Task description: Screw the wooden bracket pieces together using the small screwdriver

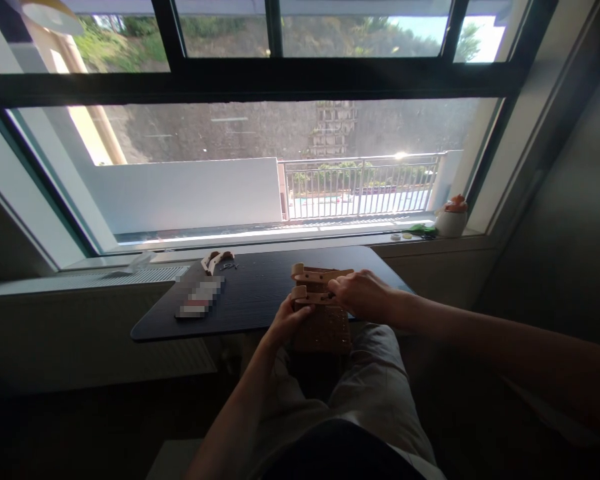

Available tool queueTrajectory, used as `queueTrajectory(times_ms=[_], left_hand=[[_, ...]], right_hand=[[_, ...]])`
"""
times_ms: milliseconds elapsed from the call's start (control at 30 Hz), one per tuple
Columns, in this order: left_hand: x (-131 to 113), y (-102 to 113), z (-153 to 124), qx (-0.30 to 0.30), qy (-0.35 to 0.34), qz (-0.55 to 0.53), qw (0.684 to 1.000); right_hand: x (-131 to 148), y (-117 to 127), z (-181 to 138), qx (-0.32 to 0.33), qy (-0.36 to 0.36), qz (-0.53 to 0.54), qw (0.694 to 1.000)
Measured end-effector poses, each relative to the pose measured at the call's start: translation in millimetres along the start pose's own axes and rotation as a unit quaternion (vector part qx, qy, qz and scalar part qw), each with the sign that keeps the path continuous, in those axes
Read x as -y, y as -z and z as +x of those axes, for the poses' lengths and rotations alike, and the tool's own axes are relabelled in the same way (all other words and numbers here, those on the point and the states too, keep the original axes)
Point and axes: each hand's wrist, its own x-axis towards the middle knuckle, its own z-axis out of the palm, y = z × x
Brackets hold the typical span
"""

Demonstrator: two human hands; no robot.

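A light wooden assembly with a perforated board and two rounded bars on top rests at the near edge of the dark table, partly over my lap. My left hand grips its left side, fingers closed on the board's edge. My right hand lies on top of the bars at the right, fingers curled over them. What the fingertips pinch is hidden.
Two loose wooden pieces and some small dark screws lie at the table's far left. A flat blurred object lies left of centre. A small white pot and green item stand on the windowsill at right.
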Motion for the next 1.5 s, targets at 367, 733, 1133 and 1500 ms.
queueTrajectory(times_ms=[367,733,1133,1500], left_hand=[[4,3,1,0.019,-0.013,0.023,0.999],[5,4,2,0.002,0.004,0.032,0.999],[0,-1,1,0.007,0.002,-0.014,1.000],[0,1,0,0.009,0.005,0.007,1.000]], right_hand=[[-2,11,-1,0.036,-0.091,0.038,0.994],[7,7,4,-0.024,0.072,-0.033,0.997],[-9,-5,-9,0.063,-0.128,0.043,0.989],[2,22,12,0.011,-0.003,0.009,1.000]])
